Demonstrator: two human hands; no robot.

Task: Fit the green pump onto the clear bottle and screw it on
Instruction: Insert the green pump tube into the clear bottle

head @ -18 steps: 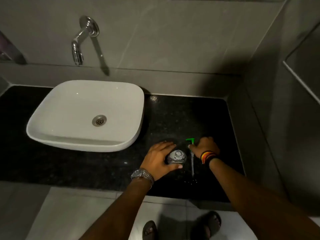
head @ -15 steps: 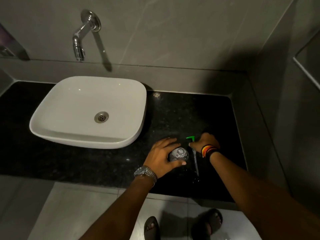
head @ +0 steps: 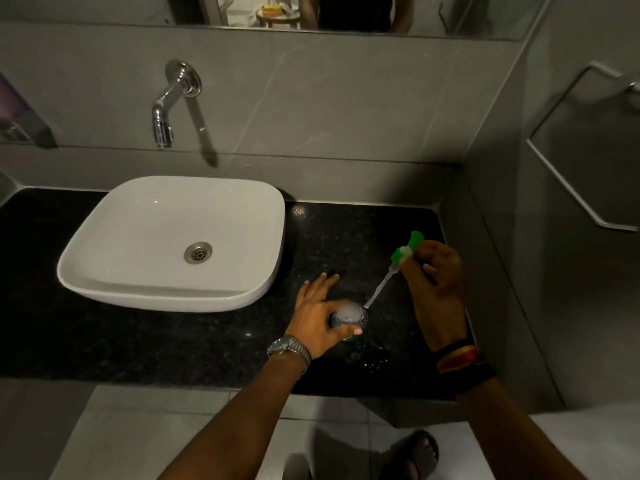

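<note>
The clear bottle [head: 349, 316] stands upright on the black counter [head: 173, 334], seen from above. My left hand [head: 317, 315] wraps its left side, thumb in front, fingers spread. My right hand [head: 437, 278] holds the green pump [head: 405, 250] raised and tilted to the upper right of the bottle. The pump's clear dip tube [head: 379, 287] slants down and left, its tip at the bottle's mouth edge. I cannot tell whether the tip is inside.
A white basin [head: 110, 268] sits on the counter's left half under a chrome wall tap [head: 162, 123]. A grey wall closes the counter's right side. A mirror runs along the top. Feet in dark sandals [head: 412, 455] stand on the light floor below.
My right hand has lifted the pump off the counter and swung its tube tip toward the bottle's mouth. My left hand stays on the bottle. The camera has tilted up.
</note>
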